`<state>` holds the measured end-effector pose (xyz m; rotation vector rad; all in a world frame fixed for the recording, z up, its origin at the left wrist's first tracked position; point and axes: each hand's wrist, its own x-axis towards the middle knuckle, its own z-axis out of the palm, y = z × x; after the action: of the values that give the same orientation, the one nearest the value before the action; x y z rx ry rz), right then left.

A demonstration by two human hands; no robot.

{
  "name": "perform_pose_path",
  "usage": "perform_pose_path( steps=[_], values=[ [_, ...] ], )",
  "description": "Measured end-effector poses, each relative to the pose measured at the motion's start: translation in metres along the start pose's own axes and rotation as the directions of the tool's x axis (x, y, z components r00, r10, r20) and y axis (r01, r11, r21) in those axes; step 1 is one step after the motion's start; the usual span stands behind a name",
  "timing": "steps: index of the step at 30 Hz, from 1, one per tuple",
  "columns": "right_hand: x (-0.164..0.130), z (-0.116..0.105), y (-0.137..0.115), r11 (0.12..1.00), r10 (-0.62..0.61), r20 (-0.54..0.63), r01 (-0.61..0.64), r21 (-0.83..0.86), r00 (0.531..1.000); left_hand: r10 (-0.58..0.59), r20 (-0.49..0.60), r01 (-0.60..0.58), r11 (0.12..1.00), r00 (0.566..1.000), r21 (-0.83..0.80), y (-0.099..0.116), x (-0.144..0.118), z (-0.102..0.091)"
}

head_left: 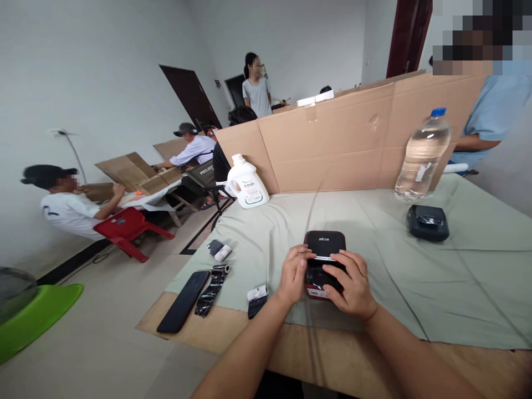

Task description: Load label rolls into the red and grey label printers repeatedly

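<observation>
Both hands held a small black box with a red edge [323,249] on the tabletop [457,288]. The left hand [294,274] gripped its left side. The right hand [351,280] curled its fingers [332,271] over the front. A phone [183,301] lay well to the left of the box.

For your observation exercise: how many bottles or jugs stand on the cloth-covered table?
2. A white jug stands at the table's far left against the cardboard screen; a clear water bottle stands at the far right. Others may be hidden behind the screen.
</observation>
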<state>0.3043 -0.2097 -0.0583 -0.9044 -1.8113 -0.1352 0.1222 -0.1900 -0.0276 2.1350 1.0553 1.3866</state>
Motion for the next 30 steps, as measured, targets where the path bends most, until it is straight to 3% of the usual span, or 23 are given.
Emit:
perform_pose_path(
  steps=[6, 12, 16, 19, 21, 23, 26, 28, 30],
  values=[
    [0.001, 0.005, 0.002, 1.0, 0.018, -0.046, -0.017, 0.018, 0.999, 0.064, -0.207, -0.082, 0.994, 0.976, -0.079, -0.009, -0.017, 0.02],
    [0.0, 0.008, 0.002, 0.997, 0.019, -0.016, -0.02, -0.07, 1.0, 0.067, -0.209, -0.068, 0.998, 0.976, 0.005, -0.014, -0.016, 0.02],
    [-0.001, 0.006, 0.004, 0.998, 0.047, 0.002, -0.047, -0.028, 0.999, 0.061, -0.215, -0.07, 0.997, 0.975, -0.032, -0.013, -0.019, 0.023],
    [-0.004, 0.005, 0.01, 0.981, 0.109, -0.041, -0.101, 0.167, 0.993, -0.043, -0.261, 0.02, 0.996, 0.964, -0.088, -0.018, -0.028, 0.028],
    [-0.008, 0.008, 0.018, 0.932, 0.273, -0.104, -0.236, 0.276, 0.956, -0.206, -0.276, 0.164, 0.972, 0.939, -0.168, -0.024, -0.034, 0.031],
    [-0.012, 0.015, 0.029, 0.854, 0.481, -0.142, -0.427, 0.297, 0.865, -0.357, -0.16, 0.296, 0.903, 0.92, -0.311, -0.029, -0.038, 0.03],
    [-0.017, 0.026, 0.045, 0.717, 0.672, -0.028, -0.641, 0.273, 0.74, -0.412, 0.126, 0.421, 0.783, 0.902, -0.457, -0.026, -0.037, 0.025],
    [-0.02, 0.03, 0.05, 0.664, 0.703, 0.071, -0.689, 0.289, 0.707, -0.412, 0.222, 0.468, 0.757, 0.884, -0.456, -0.018, -0.033, 0.017],
    [-0.022, 0.032, 0.05, 0.646, 0.7, 0.09, -0.683, 0.341, 0.708, -0.393, 0.278, 0.48, 0.764, 0.876, -0.431, -0.007, -0.029, 0.008]
  ],
)
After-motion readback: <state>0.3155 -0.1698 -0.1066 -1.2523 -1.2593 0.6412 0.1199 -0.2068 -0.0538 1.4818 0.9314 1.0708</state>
